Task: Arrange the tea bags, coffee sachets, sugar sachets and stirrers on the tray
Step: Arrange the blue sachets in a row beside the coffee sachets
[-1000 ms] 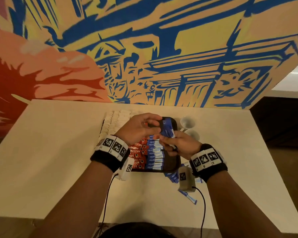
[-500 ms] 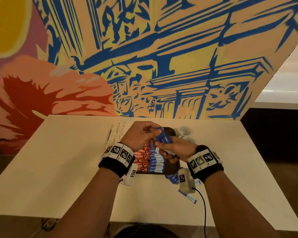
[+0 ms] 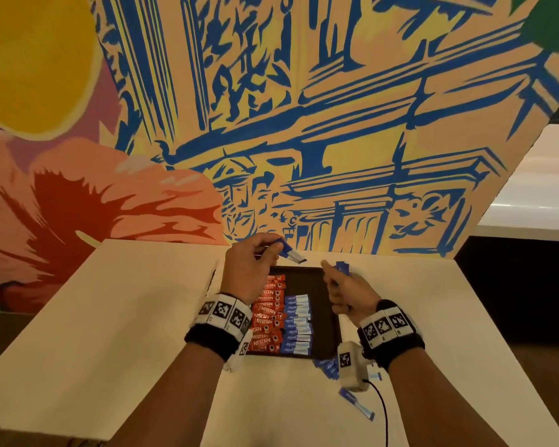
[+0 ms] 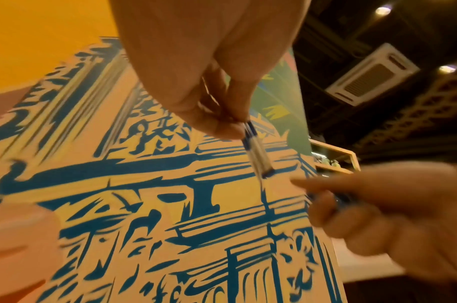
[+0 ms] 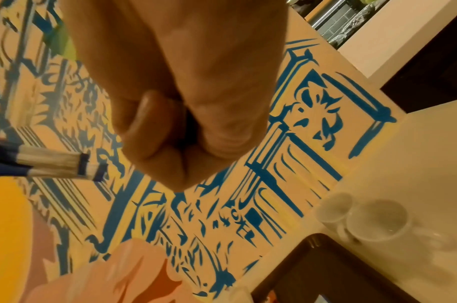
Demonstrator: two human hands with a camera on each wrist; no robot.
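The left hand (image 3: 250, 264) pinched a blue-and-white sachet (image 3: 289, 254) by its blue end between thumb and fingertips, above the tray's far edge; in the left-wrist view it looked like two sachets pressed together, though blur left that unsure. The right hand (image 3: 346, 290), at 3 o'clock from the left, curled round a small bundle (image 3: 342, 268) of blue sachets with its forefinger pointing out. Such sachets were probably light, limp and slick, best pinched flat near one end. Below, the dark tray (image 3: 325, 304) held a column of red coffee sachets (image 3: 267, 321) with a column of blue ones (image 3: 296, 324) just beside it at 3 o'clock, its right part bare. Loose blue sachets (image 3: 328, 367) lay on the bench (image 3: 126, 317) at the tray's 5 o'clock, two cups (image 5: 362, 219) at its 1 o'clock.
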